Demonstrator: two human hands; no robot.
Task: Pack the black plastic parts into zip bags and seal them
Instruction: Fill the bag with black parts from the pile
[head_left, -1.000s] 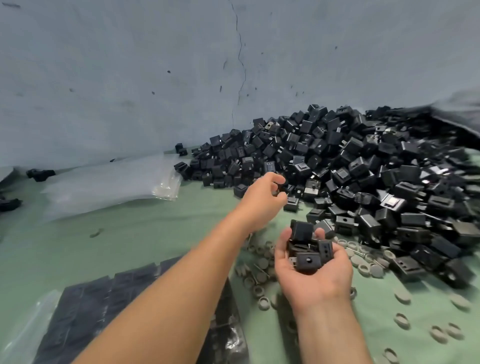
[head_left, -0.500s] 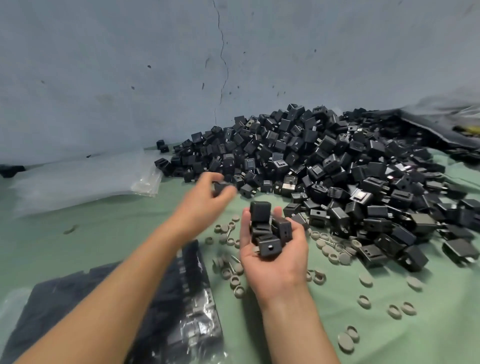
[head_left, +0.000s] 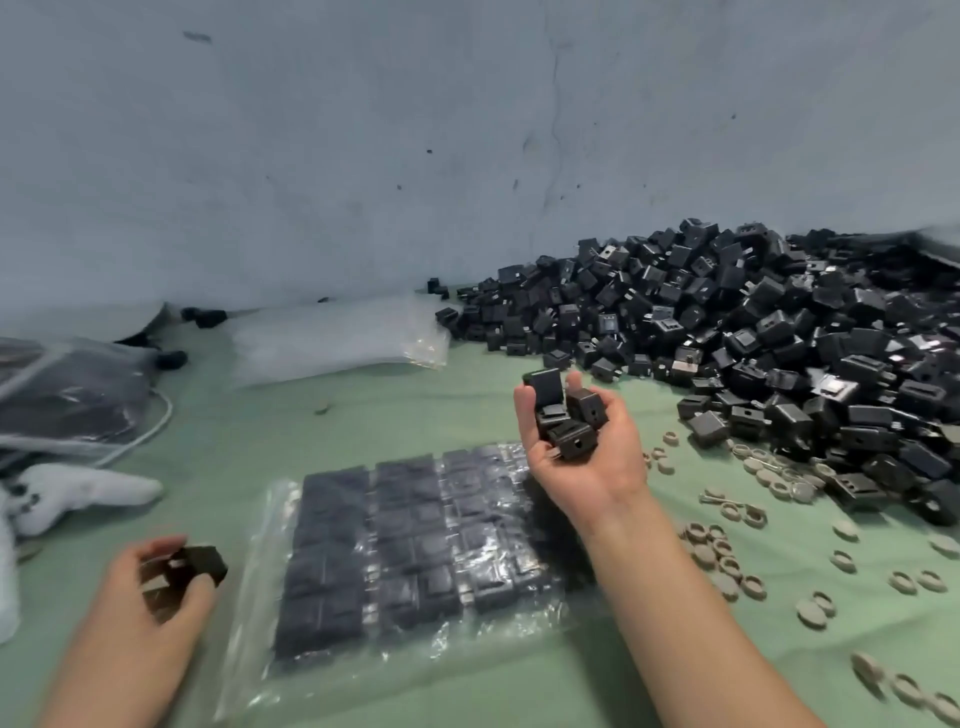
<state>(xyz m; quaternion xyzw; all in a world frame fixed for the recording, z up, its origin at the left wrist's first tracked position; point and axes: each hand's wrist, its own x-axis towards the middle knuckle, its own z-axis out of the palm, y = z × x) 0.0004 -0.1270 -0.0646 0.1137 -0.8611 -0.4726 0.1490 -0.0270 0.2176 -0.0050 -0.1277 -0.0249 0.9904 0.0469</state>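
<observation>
A person's right hand (head_left: 576, 462), palm up above the green cloth (head_left: 249, 441), cups a handful of parts (head_left: 569, 421), the fingers curled round them. The left hand (head_left: 145, 603), near left and blurred, grips a single part (head_left: 200, 564) between thumb and fingers. Between the two hands a clear zip bag (head_left: 252, 649) lies flat on the cloth, packed with black parts in tidy rows. The right forearm crosses over the bag's near right corner, and it cannot be told whether the zip is closed. A large pile (head_left: 753, 332) of loose parts fills the far right, heaped against the grey wall (head_left: 363, 156). Grey rings (head_left: 727, 566) lie scattered along the pile's near edge and on toward the near right. A stack of empty bags (head_left: 337, 338) sits just left of the pile, by the wall. At the far left lie a filled bag (head_left: 67, 400), a white cable (head_left: 167, 415) and a white controller (head_left: 78, 491).
</observation>
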